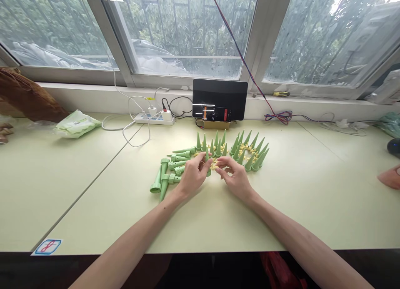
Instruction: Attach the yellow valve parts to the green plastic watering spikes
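My left hand (pixel 195 172) is closed round a green cone (pixel 206 155) that points upward. To its right, my right hand (pixel 233 174) has thumb and fingertips drawn together beside small yellow pieces (pixel 213 165); what they pinch, if anything, is too small to name. Several green cones (pixel 218 147) stand upright just behind my hands, and another group (pixel 258 159) stands in a ring around more yellow pieces (pixel 249 149) at the right. Green cones with caps (pixel 164 176) lie in a pile left of my left hand.
Behind the cones, a black tablet (pixel 220 95) leans near a phone (pixel 215 114) showing a timer. A power strip (pixel 156 119) with cables, a green packet (pixel 77 124) and a red-blue wire bundle (pixel 283 117) lie along the back. A person's hand (pixel 390 177) is at the right edge.
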The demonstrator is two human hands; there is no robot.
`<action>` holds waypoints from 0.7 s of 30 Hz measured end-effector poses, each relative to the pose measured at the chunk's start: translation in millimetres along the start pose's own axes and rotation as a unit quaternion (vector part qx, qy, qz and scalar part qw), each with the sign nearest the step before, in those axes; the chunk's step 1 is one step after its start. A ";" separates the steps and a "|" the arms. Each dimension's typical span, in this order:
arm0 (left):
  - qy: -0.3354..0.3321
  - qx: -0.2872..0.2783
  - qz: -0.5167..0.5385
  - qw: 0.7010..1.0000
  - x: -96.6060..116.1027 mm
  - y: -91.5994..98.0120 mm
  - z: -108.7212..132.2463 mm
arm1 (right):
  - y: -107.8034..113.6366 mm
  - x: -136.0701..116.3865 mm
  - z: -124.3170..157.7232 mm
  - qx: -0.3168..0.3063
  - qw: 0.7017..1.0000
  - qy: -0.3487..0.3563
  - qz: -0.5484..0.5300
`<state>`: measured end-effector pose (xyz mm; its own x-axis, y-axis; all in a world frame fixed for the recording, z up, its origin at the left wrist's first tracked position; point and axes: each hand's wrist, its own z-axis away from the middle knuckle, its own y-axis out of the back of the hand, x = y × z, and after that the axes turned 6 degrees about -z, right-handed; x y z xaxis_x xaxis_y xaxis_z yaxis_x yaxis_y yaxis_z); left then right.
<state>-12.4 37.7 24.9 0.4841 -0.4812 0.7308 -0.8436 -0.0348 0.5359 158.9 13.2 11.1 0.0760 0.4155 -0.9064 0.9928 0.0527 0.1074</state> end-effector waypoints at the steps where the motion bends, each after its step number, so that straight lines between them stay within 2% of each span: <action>1: -0.001 0.000 0.000 1.000 0.3 0.0 0.0 | 0.1 -0.1 0.2 0.001 1.000 -0.002 0.003; 21: -0.017 -0.001 -0.004 1.000 0.4 -2.0 1.0 | 0.7 -0.9 -0.4 -0.011 0.998 -0.022 0.050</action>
<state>-10.7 36.7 23.7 0.4828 -0.5105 0.7116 -0.8394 -0.0380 0.5422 159.4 13.3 12.1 0.1791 0.3798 -0.9076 0.9778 0.0336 0.2070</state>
